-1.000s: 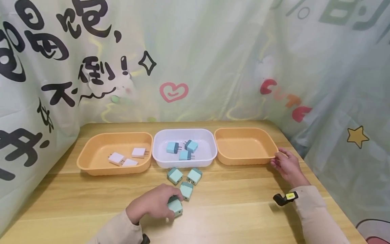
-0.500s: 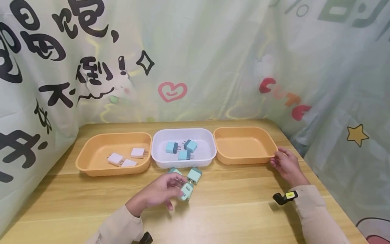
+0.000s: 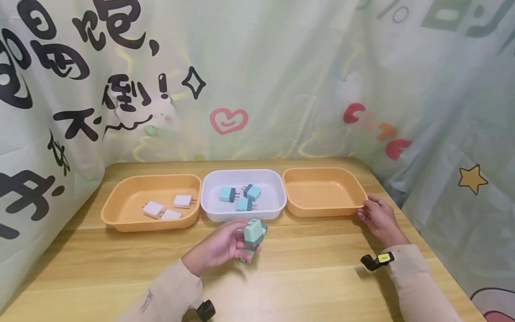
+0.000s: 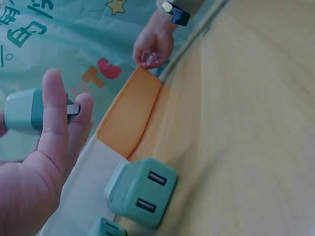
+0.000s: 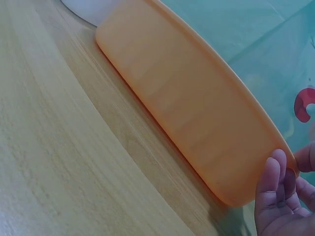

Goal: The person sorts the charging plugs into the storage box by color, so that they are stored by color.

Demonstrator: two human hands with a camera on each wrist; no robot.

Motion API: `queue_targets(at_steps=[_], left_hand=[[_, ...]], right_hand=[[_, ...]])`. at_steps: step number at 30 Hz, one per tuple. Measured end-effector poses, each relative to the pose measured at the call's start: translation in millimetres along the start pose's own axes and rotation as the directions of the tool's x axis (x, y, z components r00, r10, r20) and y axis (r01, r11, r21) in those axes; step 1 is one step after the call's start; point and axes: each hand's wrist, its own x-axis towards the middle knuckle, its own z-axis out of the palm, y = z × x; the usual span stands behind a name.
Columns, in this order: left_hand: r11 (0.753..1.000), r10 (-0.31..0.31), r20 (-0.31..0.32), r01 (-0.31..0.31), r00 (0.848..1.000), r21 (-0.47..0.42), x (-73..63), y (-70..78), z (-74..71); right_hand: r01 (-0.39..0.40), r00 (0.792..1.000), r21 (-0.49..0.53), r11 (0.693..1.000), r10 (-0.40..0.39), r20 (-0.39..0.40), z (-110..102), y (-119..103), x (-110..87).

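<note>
My left hand (image 3: 219,247) holds a mint-green USB charger plug (image 3: 253,233) between curled fingers, just in front of the white tray. In the left wrist view, the held charger (image 4: 22,109) points its metal prongs away past the fingers. Beneath the hand, a green charger (image 3: 246,256) lies on the table, partly hidden by fingers; its two USB ports face the left wrist camera (image 4: 142,191). Other green chargers there are mostly covered. My right hand (image 3: 378,220) pinches the near right corner of the right orange tray (image 3: 326,211), thumb and fingers on its rim.
In the white tray (image 3: 209,214) lie three blue chargers (image 3: 252,192). The left orange tray (image 3: 120,223) contains three white chargers (image 3: 183,201). All three trays stand in a row on the wooden table (image 3: 306,273), with a printed curtain (image 3: 281,89) behind and beside them.
My left hand has picked up the nearest green charger, lifted it and carried it forward and right over the other chargers. The right hand has stayed at the tray corner.
</note>
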Motion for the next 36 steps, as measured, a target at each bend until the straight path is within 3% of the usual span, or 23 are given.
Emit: queue_targets(at_steps=[4, 12, 18, 26, 32, 36], left_hand=[[0.998, -0.043, -0.039, 0.042, 0.998, -0.036, 8.5, 2.5, 2.8], [0.999, -0.039, -0.069, 0.038, 0.997, -0.019, 29.2, 13.2, 12.4], [0.998, -0.030, -0.088, 0.025, 0.996, -0.059, 48.1, 22.7, 21.3], [0.994, -0.080, -0.145, 0.067, 0.986, -0.090, 74.1, 26.1, 29.0], [0.999, -0.042, -0.191, 0.035, 0.981, -0.041, 91.4, 21.5, 33.5], [0.997, -0.029, -0.244, 0.011, 0.969, -0.076, 103.4, 21.3, 37.1]], right_hand=[[-0.002, 1.000, 0.002, 1.000, 0.002, 0.007, -1.0, -1.0, -1.1], [0.003, 1.000, -0.001, 1.000, -0.003, 0.000, -2.0, -2.9, -1.7], [-0.003, 1.000, 0.004, 1.000, 0.003, -0.003, -2.1, -2.7, -1.8], [-0.004, 1.000, 0.015, 1.000, 0.004, 0.000, -3.0, -1.1, 0.2], [-0.004, 1.000, 0.015, 1.000, 0.004, 0.004, -1.9, -0.5, 0.6], [-0.004, 1.000, 0.002, 1.000, 0.004, -0.006, -1.4, -1.9, 1.3]])
